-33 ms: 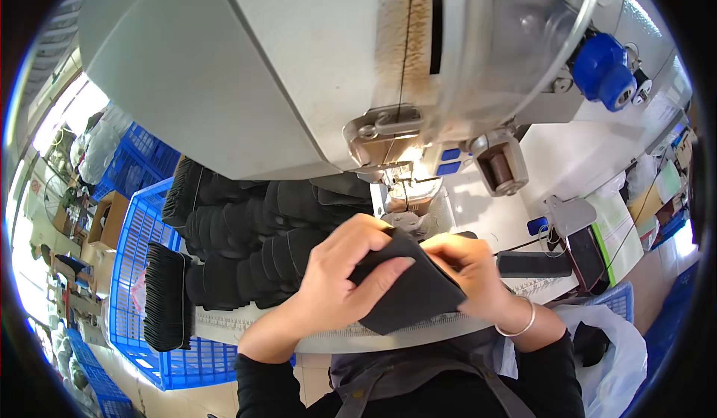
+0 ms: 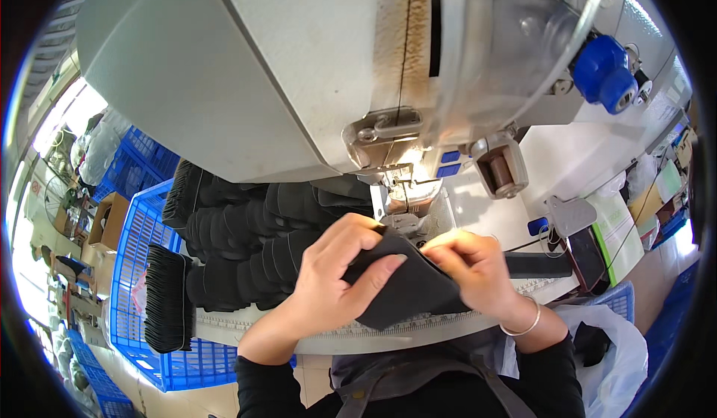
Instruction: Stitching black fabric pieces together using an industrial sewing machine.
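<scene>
Both my hands hold a black folded fabric piece [image 2: 407, 295] just in front of the sewing machine's needle area [image 2: 407, 186]. My left hand [image 2: 332, 272] is closed on its left side, with the thumb lying across the top face and the fingers behind. At the upper right edge, my right hand [image 2: 478, 272], with a bracelet at the wrist, pinches the piece with curled fingers. The layers part a little beside these fingertips. Left of my left hand lie rows of stacked black fabric pieces [image 2: 231, 231].
A blue basket [image 2: 138, 246] stands at the left, under the stacks. The grey sewing machine head [image 2: 321, 59] overhangs the table. On the right lie a black strip [image 2: 538, 265] and a phone-like dark slab [image 2: 585, 257]. A white plastic bag [image 2: 624, 362] hangs at the lower right.
My right hand has shifted slightly right along the edge of the fabric piece, its fingers more curled. My left hand keeps its hold almost in place.
</scene>
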Available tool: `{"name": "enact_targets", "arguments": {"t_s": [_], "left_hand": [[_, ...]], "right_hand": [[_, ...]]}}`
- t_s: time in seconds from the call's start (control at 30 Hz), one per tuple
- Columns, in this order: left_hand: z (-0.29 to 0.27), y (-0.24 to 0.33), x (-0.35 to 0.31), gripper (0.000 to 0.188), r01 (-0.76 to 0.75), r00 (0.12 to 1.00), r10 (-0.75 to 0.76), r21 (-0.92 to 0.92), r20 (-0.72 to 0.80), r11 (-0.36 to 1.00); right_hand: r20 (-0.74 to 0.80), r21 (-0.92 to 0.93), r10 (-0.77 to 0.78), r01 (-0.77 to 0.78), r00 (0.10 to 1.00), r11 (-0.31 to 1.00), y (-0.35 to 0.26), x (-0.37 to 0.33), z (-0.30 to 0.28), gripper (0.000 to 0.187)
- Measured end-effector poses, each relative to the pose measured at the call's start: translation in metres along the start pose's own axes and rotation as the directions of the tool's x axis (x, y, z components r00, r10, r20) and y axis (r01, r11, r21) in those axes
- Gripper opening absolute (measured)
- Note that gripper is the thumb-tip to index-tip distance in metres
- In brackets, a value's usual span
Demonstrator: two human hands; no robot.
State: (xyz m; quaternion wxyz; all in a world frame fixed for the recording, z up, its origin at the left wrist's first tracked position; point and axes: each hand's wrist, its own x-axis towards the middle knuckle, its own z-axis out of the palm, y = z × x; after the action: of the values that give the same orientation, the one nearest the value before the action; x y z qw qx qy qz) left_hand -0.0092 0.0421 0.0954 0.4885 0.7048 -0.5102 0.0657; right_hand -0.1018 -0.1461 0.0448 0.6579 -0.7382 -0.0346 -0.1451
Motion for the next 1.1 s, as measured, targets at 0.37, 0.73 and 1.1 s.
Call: {"name": "enact_targets", "arguments": {"t_s": [0.37,0.73,1.1], "left_hand": [[0.006,-0.009,-0.003,0.023,-0.020,0.995,0.023,0.034,-0.094,0.999],[0.005,-0.007,-0.005,0.015,0.326,0.938,-0.346,-0.249,-0.038,0.912],[0.009,-0.033,0.009,0.019,0.460,0.865,-0.502,-0.449,0.031,0.766]], "right_hand": [[-0.017,-0.125,-0.241,0.237,0.970,0.963,-0.010,-0.009,-0.009,0.010],[0.023,-0.515,-0.512,0.449,0.859,0.730,-0.013,-0.009,-0.001,0.012],[-0.115,0.126,0.009,0.006,0.993,0.992,-0.010,0.005,0.003,0.009]]}}
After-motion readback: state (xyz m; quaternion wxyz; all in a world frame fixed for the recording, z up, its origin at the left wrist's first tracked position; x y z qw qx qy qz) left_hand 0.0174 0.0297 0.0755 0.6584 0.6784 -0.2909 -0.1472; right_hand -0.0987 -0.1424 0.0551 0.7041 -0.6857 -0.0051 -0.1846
